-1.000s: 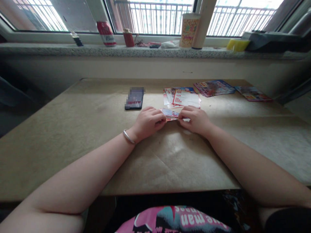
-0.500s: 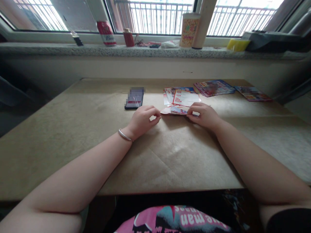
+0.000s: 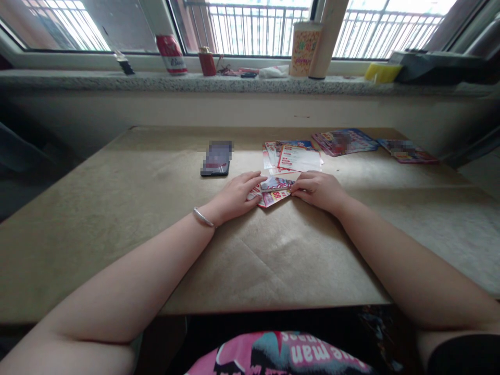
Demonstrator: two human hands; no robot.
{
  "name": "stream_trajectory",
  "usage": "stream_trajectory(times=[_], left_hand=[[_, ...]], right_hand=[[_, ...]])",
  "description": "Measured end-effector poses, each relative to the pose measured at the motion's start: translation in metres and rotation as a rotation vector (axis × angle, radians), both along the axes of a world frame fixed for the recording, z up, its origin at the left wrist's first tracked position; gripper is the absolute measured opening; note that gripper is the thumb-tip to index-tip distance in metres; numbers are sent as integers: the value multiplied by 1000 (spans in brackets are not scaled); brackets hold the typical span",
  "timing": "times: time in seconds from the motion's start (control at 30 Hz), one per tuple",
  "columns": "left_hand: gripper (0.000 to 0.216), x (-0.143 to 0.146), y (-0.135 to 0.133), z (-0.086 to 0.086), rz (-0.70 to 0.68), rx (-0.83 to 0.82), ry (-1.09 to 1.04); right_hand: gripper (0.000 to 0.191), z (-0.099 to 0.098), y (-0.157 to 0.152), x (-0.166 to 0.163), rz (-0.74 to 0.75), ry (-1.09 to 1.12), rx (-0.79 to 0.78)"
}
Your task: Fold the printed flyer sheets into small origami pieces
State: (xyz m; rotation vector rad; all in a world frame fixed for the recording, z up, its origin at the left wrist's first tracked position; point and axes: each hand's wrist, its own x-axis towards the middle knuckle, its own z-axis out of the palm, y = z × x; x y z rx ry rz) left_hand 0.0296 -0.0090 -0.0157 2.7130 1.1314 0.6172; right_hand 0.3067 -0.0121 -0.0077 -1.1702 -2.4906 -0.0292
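A small folded colourful leaflet (image 3: 273, 190) lies on the brown paper-covered table (image 3: 128, 208) between my hands. My left hand (image 3: 234, 199), with a silver bangle on the wrist, rests on the leaflet's left edge with its fingers stretched out flat. My right hand (image 3: 319, 190) has its fingers curled and pressed on the leaflet's right end. Just behind lies a loose pile of leaflets (image 3: 292, 156).
A dark phone (image 3: 215, 159) lies left of the pile. Two more stacks of leaflets (image 3: 344, 141) (image 3: 406, 150) sit at the far right. On the windowsill stand a red can (image 3: 171, 53), a small red container (image 3: 207, 62) and a paper cup (image 3: 304, 48).
The leaflet was folded up and moved away from me, then came back down. My left hand went from a loose fist to flat fingers on the leaflet.
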Motion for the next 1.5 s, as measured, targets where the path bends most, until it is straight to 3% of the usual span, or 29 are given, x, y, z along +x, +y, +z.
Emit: stream_trajectory(times=[0.23, 0.63, 1.2, 1.5], left_hand=[[59, 1, 0, 1, 68, -43, 124], [57, -1, 1, 0, 46, 46, 104], [34, 6, -15, 12, -9, 335, 30], [49, 9, -14, 10, -22, 272, -69]], right_hand=[[15, 3, -3, -3, -86, -65, 40], [20, -2, 1, -2, -172, -74, 31], [71, 2, -19, -30, -7, 14, -164], [60, 10, -21, -31, -11, -15, -103]])
